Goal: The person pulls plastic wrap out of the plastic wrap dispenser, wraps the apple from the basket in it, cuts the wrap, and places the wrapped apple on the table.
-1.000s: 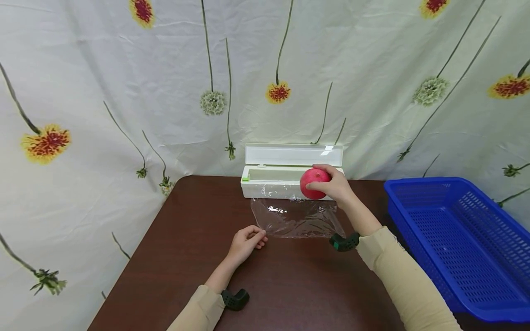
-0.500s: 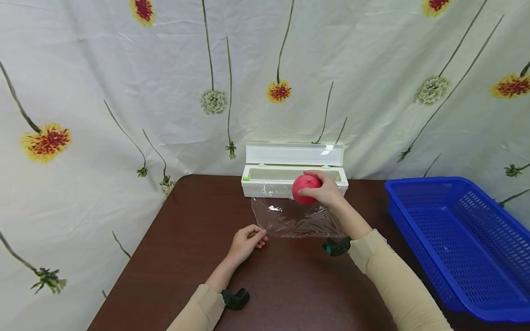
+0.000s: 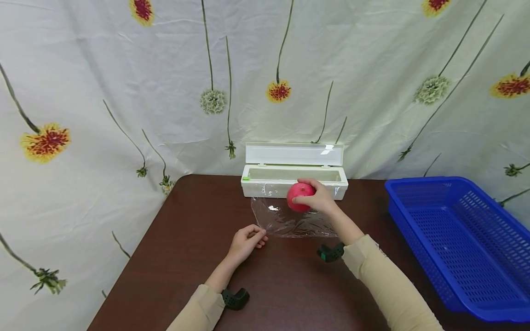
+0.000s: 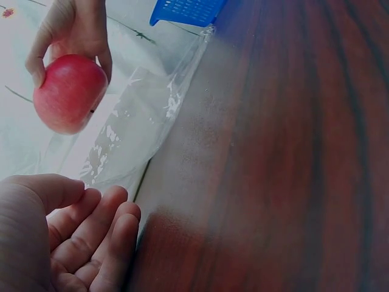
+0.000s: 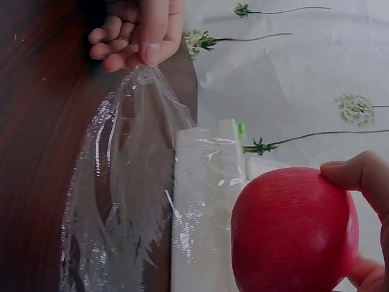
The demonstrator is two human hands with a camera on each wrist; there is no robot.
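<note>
My right hand (image 3: 317, 196) grips a red apple (image 3: 299, 197) between thumb and fingers, held above a sheet of clear plastic wrap (image 3: 290, 224). In the right wrist view the apple (image 5: 292, 231) fills the lower right. My left hand (image 3: 244, 244) pinches the near left corner of the wrap between thumb and forefinger, its other fingers loosely curled. From there the wrap (image 5: 130, 182) stretches to the front of a white wrap dispenser box (image 3: 258, 189), whose lid (image 3: 290, 154) stands up at the back. The left wrist view shows the apple (image 4: 70, 94) from below the right hand.
A blue plastic basket (image 3: 422, 243) stands at the right of the dark brown table (image 3: 198, 257). Behind the table hangs a white cloth (image 3: 174, 82) printed with flowers. A green cutter tab (image 3: 246, 178) sits at the box's left end.
My right hand has brought the apple leftward and toward me, from in front of the box to over the wrap. The left hand keeps its place on the wrap's corner.
</note>
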